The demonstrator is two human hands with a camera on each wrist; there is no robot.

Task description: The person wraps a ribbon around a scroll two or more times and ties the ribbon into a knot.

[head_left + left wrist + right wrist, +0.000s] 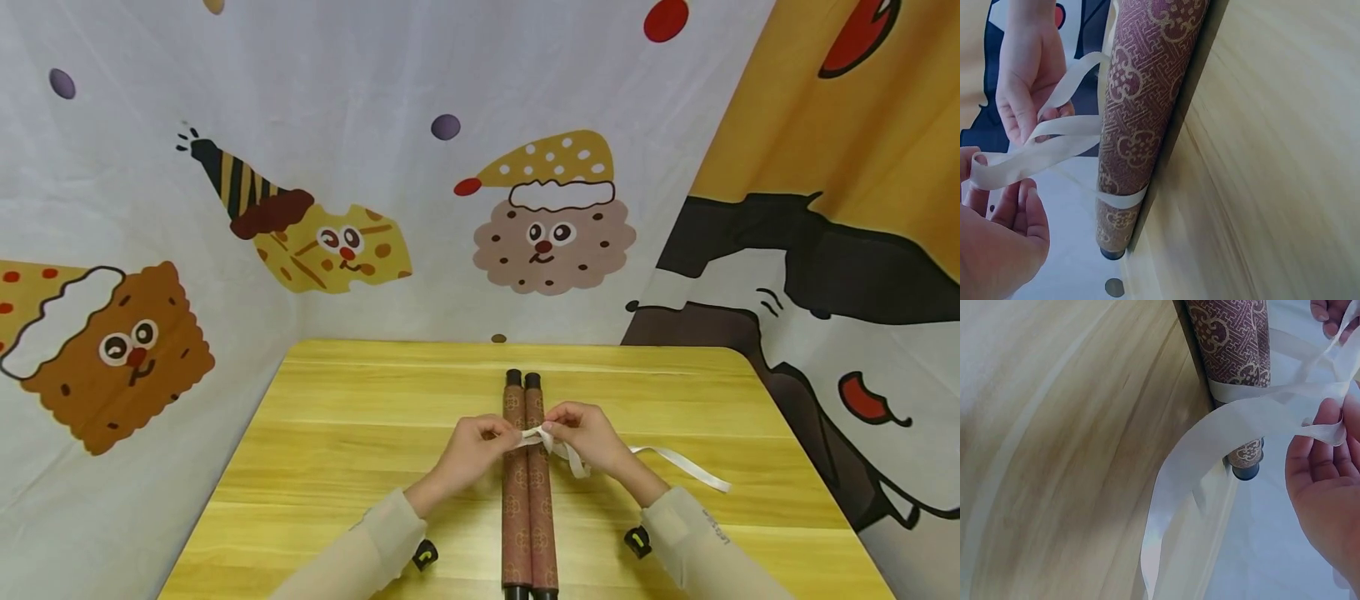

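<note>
Carefully, a person in pale sleeves [360, 546] is working a white ribbon [1188, 453] with both hands above two patterned scrolls [516, 500] on a wood-grain desk [337, 433]. The scrolls, reddish brown with gold motifs and black end caps, are lying side by side, their far ends pointing at the middle of the desk's far edge and their near ends running toward its near edge. The ribbon is circling the pair nearer their far ends. On one side, the left hand [474, 450] is pinching a loop of it between thumb and curled fingers; opposite, the right hand [588, 433] is gripping another stretch in bent fingertips. One loose tail is trailing across the desk toward its right edge. Behind the far edge, a white cloth backdrop [420, 317] is showing a cartoon cheese [337, 250] and a cartoon biscuit [555, 254], both wearing party hats.
</note>
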